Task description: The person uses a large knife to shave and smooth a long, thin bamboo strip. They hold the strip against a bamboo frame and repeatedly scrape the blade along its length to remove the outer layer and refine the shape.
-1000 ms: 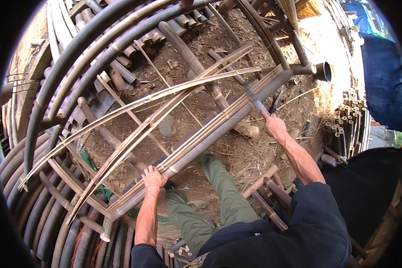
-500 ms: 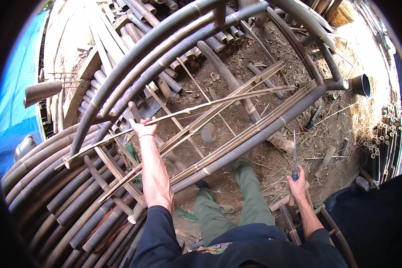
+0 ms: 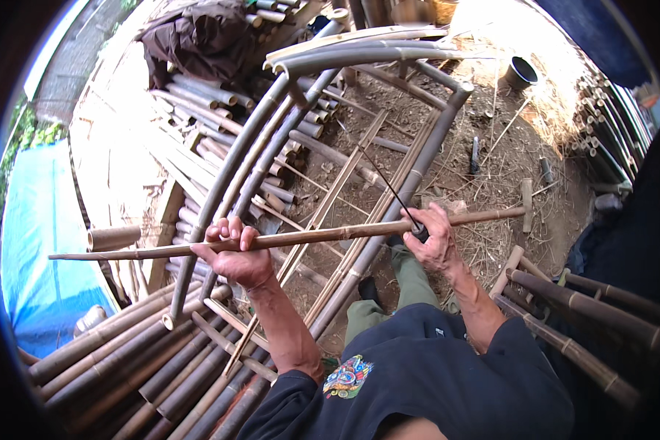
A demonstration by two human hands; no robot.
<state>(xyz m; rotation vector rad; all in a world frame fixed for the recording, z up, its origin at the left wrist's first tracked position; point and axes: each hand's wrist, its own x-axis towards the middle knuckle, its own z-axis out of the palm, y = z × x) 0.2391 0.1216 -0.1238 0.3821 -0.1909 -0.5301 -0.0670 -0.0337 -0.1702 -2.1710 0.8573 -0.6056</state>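
Note:
A long split bamboo strip (image 3: 323, 235) lies crosswise in front of me, its tapered end to the left. My left hand (image 3: 240, 258) is closed round it left of the middle, palm up with the fingers curled over. My right hand (image 3: 434, 238) grips the black handle of a tool with a long thin dark blade (image 3: 385, 180), which slants up and left. That hand also rests on the strip near its right end; its fingers partly hide the contact. Beneath both hands stands a bamboo furniture frame (image 3: 411, 174) with curved rails. Several loose split strips (image 3: 339, 189) lie lengthwise on it.
Stacked bamboo poles (image 3: 117, 352) fill the lower left, and cut lengths (image 3: 205, 110) are piled behind the frame. A blue tarp (image 3: 44, 235) hangs at the left. A black bucket (image 3: 521, 72) stands far right, near upright bamboo bundles (image 3: 601, 136). Bamboo rails (image 3: 565, 290) stand at the right.
My left hand now holds the bamboo strip up closer to me. My right hand has come in from the right with the tool and meets the strip. The view has shifted.

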